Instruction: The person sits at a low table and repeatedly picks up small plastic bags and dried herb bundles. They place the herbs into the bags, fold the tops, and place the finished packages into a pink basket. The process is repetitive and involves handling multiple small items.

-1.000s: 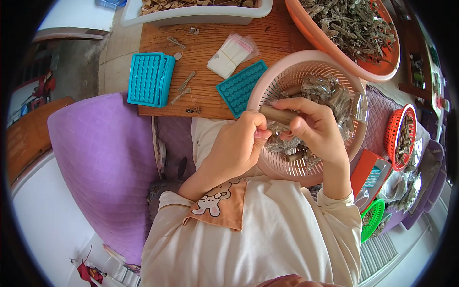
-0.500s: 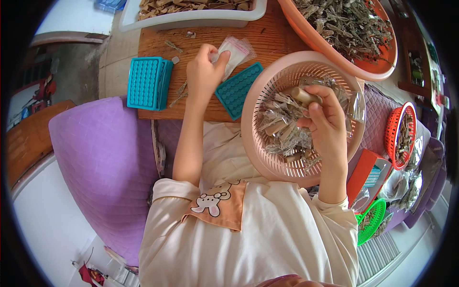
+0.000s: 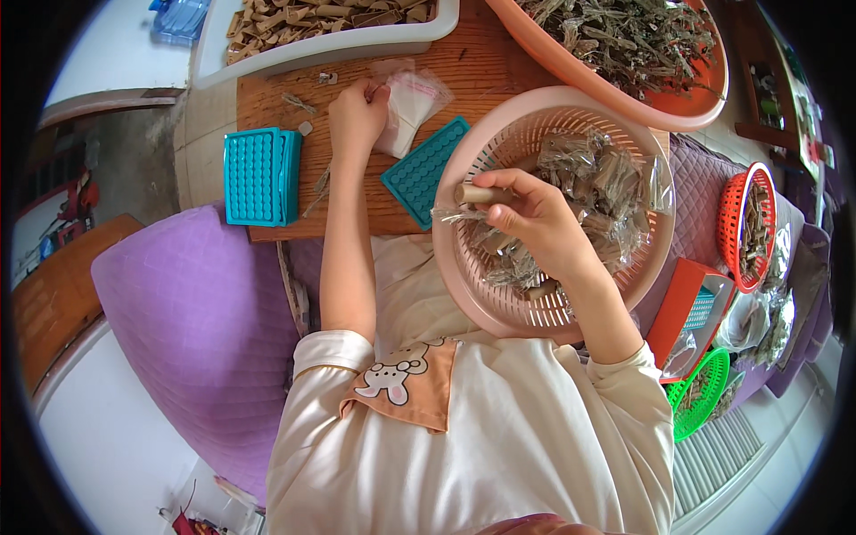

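My left hand (image 3: 358,118) rests at the edge of a small stack of clear plastic bags (image 3: 412,105) on the table, its fingers closed on their left side. Between the thumb and fingers of my right hand (image 3: 539,223) is a short tan cylinder (image 3: 474,193), held above the left part of a pink basket (image 3: 453,276). A strip of crinkled clear plastic (image 3: 456,215) sticks out beside the cylinder. Inside the basket lie many clear-wrapped bundles of dry, greyish plant pieces (image 3: 615,192). Close to the bags lies a flat teal tray with round bumps (image 3: 426,174).
Stacked teal trays (image 3: 261,176) stand at the wooden table's (image 3: 312,85) left edge. A white bin (image 3: 357,42) of tan curved pieces and an orange basin (image 3: 704,111) of dried plants lie beyond. To the right are a red basket (image 3: 733,227), a red box (image 3: 678,312) and a green basket (image 3: 700,392).
My right hand has moved left across the basket, carrying the tan cylinder toward the basket's left rim. My left hand has shifted slightly left along the bags.
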A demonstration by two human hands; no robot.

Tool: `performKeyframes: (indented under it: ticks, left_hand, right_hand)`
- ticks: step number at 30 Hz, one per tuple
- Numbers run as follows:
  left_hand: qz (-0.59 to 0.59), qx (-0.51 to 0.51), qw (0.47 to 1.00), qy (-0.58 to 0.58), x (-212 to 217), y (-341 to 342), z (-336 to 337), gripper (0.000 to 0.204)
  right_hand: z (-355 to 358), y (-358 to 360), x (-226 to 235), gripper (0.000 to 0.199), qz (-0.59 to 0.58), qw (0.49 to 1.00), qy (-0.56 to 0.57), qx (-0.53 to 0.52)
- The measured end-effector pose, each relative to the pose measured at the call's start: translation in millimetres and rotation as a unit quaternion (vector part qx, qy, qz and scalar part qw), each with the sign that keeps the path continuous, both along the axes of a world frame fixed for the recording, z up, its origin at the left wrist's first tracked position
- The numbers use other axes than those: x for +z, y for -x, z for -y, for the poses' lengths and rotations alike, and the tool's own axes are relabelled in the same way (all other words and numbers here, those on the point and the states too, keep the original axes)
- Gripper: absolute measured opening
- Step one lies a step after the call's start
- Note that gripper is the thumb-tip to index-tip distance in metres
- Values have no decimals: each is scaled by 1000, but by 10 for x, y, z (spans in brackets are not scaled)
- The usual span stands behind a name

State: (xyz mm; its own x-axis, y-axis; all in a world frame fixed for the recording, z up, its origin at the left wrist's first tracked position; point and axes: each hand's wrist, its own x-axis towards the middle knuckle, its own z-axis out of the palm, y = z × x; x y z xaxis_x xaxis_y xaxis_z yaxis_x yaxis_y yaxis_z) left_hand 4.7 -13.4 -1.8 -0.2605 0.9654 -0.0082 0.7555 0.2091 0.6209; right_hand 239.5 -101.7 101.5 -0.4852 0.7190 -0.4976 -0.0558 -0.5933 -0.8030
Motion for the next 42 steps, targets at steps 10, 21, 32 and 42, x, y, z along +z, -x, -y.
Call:
performKeyframes:
  ticks: [10, 21, 32, 42]
  left_hand:
    - [233, 54, 966, -103, 30, -36, 75, 22]
    - [338, -52, 939, 27, 1064, -152, 923, 30]
    - [376, -122, 918, 19, 1212, -265, 1181, 28]
    - [274, -132, 953, -13, 1325, -355, 1252, 26]
  right_hand:
    - [-9, -12, 121, 31, 31, 999, -33, -17]
    - [-74, 58, 575, 31, 107, 922, -317, -192]
    - [-127, 197, 627, 30, 231, 851, -463, -95]
    - [-146, 166, 664, 25, 251, 899, -359, 4]
